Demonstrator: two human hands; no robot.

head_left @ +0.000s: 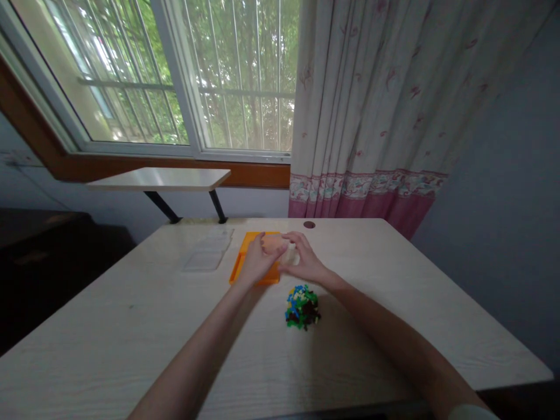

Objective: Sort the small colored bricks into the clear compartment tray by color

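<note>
- Head view, the only one: the right hand [306,259] has its thumb and fingers curled in around a small whitish object [291,252], looks like a grip to me. Blurry, so no clue what the thing is exactly.
- The left hand [257,259] has a wide gap between thumb and fingers, thumb pointing at that same object. Can't tell if it's actually got hold of anything; there's a pale patch between the hands that might be see-through plastic.
- The whitish object is up off the right side of the orange tray [237,269], which lies flat on the table [394,338]. My guess is two hands because it's small and fiddly.
- Heap of little coloured bits [303,306] (blue, green, yellow, dark brown) sits on the near side of the tray, between the forearms. Probably there for easy reach.
- Clear plastic pieces [205,256] lie left of the tray, I'd guess parked out of the way.
- Brands, labels, writing: nothing I can read anywhere.
</note>
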